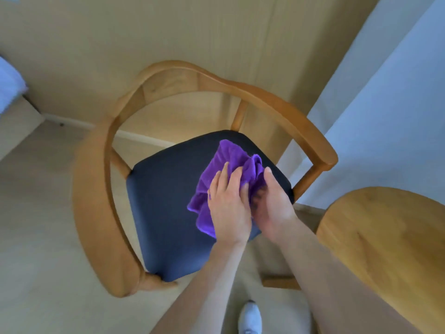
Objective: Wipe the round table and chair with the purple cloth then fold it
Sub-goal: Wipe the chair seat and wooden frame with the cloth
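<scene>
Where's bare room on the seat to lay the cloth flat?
The dark seat is bare on its left half, between the purple cloth and the curved wooden armrest. The right half is crowded: left hand flat on the cloth, right hand gathering it.

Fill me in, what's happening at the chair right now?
A person is working a purple cloth on the dark seat of a wooden chair. The left hand lies flat on the cloth with fingers straight; the right hand is beside it at the cloth's bunched right edge, though its grip can't be made out. The cloth is crumpled, not folded. The round table stands to the right with nothing visible on it.
</scene>
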Tool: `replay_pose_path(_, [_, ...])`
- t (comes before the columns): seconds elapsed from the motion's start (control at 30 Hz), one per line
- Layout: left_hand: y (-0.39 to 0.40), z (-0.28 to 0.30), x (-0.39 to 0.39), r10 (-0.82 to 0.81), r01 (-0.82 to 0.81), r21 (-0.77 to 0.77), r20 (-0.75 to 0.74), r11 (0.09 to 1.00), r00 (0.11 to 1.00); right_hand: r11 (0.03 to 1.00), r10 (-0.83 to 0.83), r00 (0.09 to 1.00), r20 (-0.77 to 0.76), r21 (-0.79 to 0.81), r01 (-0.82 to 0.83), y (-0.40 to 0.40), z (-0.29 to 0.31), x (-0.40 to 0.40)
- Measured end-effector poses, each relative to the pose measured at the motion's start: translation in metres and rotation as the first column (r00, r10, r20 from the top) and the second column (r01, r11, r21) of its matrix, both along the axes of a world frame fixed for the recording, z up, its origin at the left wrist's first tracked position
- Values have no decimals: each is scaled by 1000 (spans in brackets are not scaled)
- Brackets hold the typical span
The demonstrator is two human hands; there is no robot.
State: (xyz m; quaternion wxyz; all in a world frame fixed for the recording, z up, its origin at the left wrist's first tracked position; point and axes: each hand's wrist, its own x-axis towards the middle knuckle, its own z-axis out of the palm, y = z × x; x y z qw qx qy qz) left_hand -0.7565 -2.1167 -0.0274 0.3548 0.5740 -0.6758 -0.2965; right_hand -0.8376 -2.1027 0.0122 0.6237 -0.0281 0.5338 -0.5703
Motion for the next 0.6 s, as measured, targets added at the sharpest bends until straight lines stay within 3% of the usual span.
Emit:
replay_pose_path(0.07, [-26,-13,-15,-87,55,153,211,987,974,991,19,942,-336,134,28,-29,-23,-19])
replay_pose_path(0.1, [-36,-23,-20,-136,68,249,270,966,953,973,103,851,-514,231,22,-39,-34,-28])
replay_pose_path(0.17, [-54,-47,-20,-170,44,351,337,935,926,920,326,620,-714,390,-35,-55,-56,-46])
replay_pose_path(0.27, [-76,-81,-5,-43,-91,303,407,949,913,867,493,222,-841,454,-208,-76,-88,-58])
replay_pose_path(0.4, [-90,-120,15,120,-254,251,449,934,885,778,466,-234,-854,521,-351,-97,-131,-46])
replay_pose_path(0.47, [-99,-125,20,200,-309,201,430,930,881,798,422,-296,-857,506,-328,-110,-144,-45])
replay_pose_path(0.53, [-107,-125,26,225,-325,173,435,930,872,798,463,-261,-847,526,-294,-119,-149,-48])
replay_pose_path(0.6, [-112,-121,31,231,-357,246,423,901,876,779,499,-240,-833,552,-297,-119,-152,-50])
